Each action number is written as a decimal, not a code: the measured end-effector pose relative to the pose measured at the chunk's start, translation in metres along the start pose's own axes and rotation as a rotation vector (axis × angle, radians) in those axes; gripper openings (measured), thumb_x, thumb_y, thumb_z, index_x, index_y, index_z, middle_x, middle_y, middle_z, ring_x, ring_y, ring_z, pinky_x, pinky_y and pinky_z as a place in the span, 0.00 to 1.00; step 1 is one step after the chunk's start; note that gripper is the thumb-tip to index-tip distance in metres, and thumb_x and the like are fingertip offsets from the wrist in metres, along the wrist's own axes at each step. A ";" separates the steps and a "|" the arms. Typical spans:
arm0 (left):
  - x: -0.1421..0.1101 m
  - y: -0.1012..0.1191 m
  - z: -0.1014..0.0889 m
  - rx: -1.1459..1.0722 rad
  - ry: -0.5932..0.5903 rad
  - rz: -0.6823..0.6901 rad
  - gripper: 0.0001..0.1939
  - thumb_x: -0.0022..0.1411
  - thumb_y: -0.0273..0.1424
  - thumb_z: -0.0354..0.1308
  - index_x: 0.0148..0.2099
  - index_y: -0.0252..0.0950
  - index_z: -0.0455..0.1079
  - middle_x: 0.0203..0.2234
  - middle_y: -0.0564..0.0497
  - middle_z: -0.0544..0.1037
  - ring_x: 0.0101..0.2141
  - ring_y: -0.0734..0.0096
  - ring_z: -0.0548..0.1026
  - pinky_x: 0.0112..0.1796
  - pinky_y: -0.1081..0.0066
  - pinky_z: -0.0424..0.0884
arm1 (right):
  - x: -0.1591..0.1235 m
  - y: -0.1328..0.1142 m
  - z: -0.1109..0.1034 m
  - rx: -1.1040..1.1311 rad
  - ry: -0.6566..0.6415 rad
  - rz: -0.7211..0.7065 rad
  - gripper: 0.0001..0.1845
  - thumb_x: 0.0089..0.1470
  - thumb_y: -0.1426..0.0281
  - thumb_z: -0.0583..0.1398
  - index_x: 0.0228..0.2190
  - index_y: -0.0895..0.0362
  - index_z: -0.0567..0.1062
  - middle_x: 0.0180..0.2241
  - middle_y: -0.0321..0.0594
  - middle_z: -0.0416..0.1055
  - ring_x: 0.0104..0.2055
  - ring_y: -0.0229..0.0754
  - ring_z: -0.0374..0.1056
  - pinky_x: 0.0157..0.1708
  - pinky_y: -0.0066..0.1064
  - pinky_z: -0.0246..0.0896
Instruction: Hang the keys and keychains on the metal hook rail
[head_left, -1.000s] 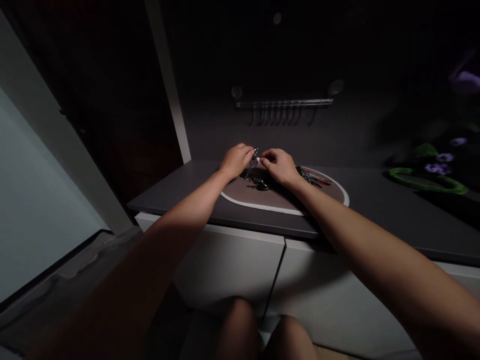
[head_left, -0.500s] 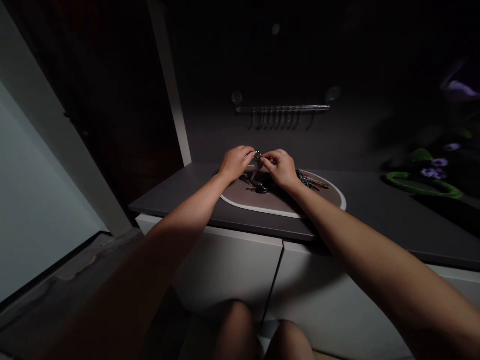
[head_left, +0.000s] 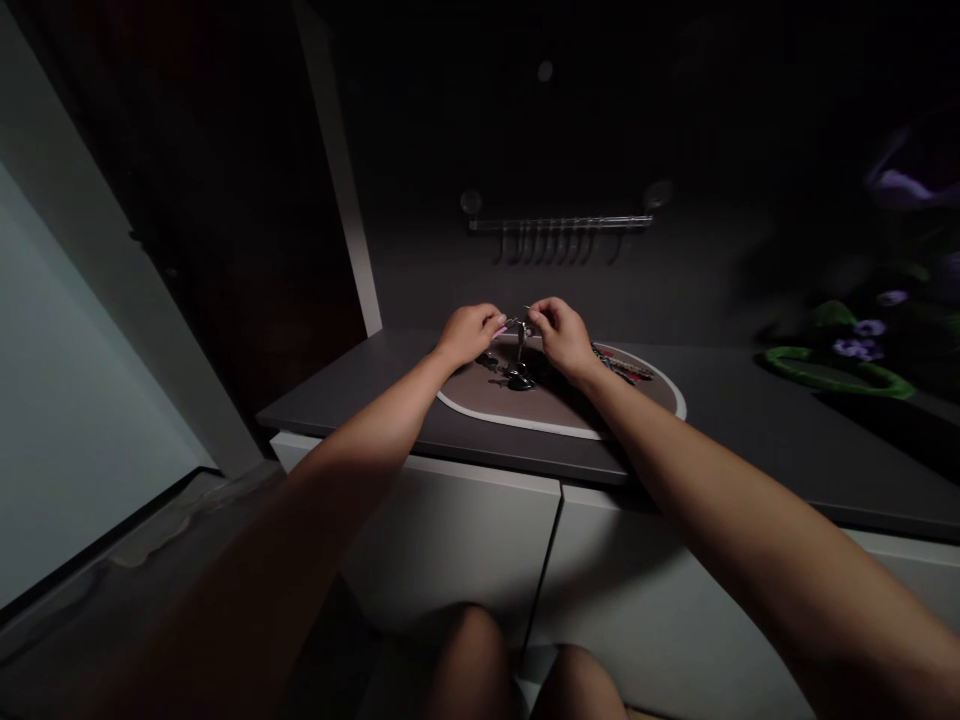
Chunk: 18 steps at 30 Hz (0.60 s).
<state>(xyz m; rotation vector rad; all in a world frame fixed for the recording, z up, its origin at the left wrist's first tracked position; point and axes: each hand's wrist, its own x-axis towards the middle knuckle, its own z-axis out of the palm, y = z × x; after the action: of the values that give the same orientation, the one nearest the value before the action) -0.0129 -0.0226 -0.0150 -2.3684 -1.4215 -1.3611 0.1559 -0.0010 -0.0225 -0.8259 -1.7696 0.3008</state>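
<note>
My left hand (head_left: 472, 332) is closed in a pinch on a small metal key ring (head_left: 514, 323). My right hand (head_left: 559, 335) pinches the other side of it, fingertips a little apart from the left ones. A shiny key (head_left: 523, 340) hangs down between both hands. Just below, a dark glossy bunch (head_left: 520, 377), perhaps more keys, lies on the brown oval mat (head_left: 555, 415) with a white rim; its details are too dark to tell. Behind my right wrist, several coloured cords or strips (head_left: 626, 366) lie on the mat, partly hidden.
The mat lies on a dark grey countertop (head_left: 337, 385) above white cabinet doors (head_left: 465, 530). On the wall is a clear rail (head_left: 562, 223) with several hooks. Purple flowers (head_left: 859, 348) and a green ring-shaped thing (head_left: 832, 375) stand at the right. A dark doorway is at the left.
My hands have moved slightly apart and the left has dropped a little. The hanging key now shows more clearly between them. The view has shifted slightly.
</note>
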 end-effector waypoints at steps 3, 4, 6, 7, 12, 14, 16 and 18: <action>-0.001 0.000 0.001 0.003 -0.059 0.031 0.11 0.57 0.32 0.50 0.31 0.34 0.71 0.26 0.49 0.75 0.28 0.71 0.69 0.32 0.73 0.60 | 0.001 0.001 0.001 0.070 0.001 0.004 0.07 0.52 0.68 0.52 0.30 0.58 0.68 0.28 0.37 0.67 0.31 0.35 0.61 0.35 0.28 0.56; -0.001 0.001 0.002 -0.001 -0.067 0.040 0.11 0.58 0.31 0.49 0.33 0.34 0.71 0.26 0.50 0.75 0.29 0.71 0.69 0.33 0.73 0.60 | 0.001 0.001 0.001 0.084 0.004 0.010 0.07 0.52 0.68 0.52 0.30 0.58 0.68 0.28 0.37 0.67 0.31 0.35 0.61 0.35 0.28 0.57; -0.001 0.002 0.003 -0.025 -0.058 0.057 0.12 0.60 0.32 0.46 0.36 0.34 0.70 0.28 0.50 0.75 0.30 0.72 0.69 0.34 0.74 0.60 | 0.001 -0.001 0.002 0.097 0.005 0.028 0.08 0.52 0.67 0.53 0.31 0.58 0.68 0.28 0.37 0.67 0.31 0.35 0.61 0.34 0.28 0.57; -0.001 0.002 0.004 -0.042 -0.045 0.065 0.13 0.61 0.32 0.44 0.38 0.34 0.69 0.29 0.50 0.75 0.31 0.72 0.69 0.34 0.74 0.61 | 0.001 -0.002 0.002 0.099 -0.001 0.034 0.08 0.52 0.67 0.53 0.31 0.58 0.68 0.28 0.37 0.67 0.30 0.35 0.61 0.34 0.28 0.57; 0.001 0.004 0.007 -0.094 -0.010 0.097 0.12 0.61 0.34 0.46 0.38 0.34 0.67 0.31 0.50 0.73 0.33 0.73 0.67 0.36 0.75 0.61 | 0.000 -0.007 0.002 0.127 -0.045 0.024 0.09 0.51 0.66 0.54 0.30 0.59 0.70 0.28 0.38 0.68 0.29 0.35 0.62 0.34 0.29 0.58; 0.001 0.005 0.007 -0.124 -0.009 0.084 0.10 0.60 0.32 0.47 0.35 0.33 0.66 0.29 0.50 0.72 0.32 0.73 0.67 0.36 0.75 0.61 | 0.000 -0.006 0.002 0.165 -0.044 0.030 0.10 0.51 0.65 0.55 0.31 0.59 0.71 0.29 0.38 0.69 0.29 0.35 0.62 0.34 0.28 0.58; 0.001 0.006 0.007 -0.166 0.003 0.062 0.09 0.60 0.31 0.47 0.33 0.33 0.65 0.27 0.51 0.71 0.30 0.74 0.66 0.34 0.75 0.61 | 0.001 -0.004 0.004 0.218 -0.040 0.047 0.11 0.49 0.64 0.56 0.32 0.59 0.70 0.30 0.38 0.69 0.30 0.34 0.62 0.34 0.28 0.59; 0.002 0.007 0.008 -0.211 0.020 0.040 0.08 0.60 0.30 0.47 0.32 0.33 0.64 0.25 0.53 0.70 0.28 0.75 0.66 0.32 0.75 0.61 | 0.001 -0.002 0.005 0.280 -0.046 0.066 0.12 0.47 0.63 0.58 0.33 0.59 0.70 0.30 0.38 0.69 0.30 0.34 0.63 0.34 0.28 0.59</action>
<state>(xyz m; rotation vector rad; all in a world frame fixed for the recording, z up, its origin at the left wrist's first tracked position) -0.0026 -0.0220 -0.0159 -2.4842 -1.2753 -1.5916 0.1501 -0.0005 -0.0224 -0.6812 -1.6961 0.6006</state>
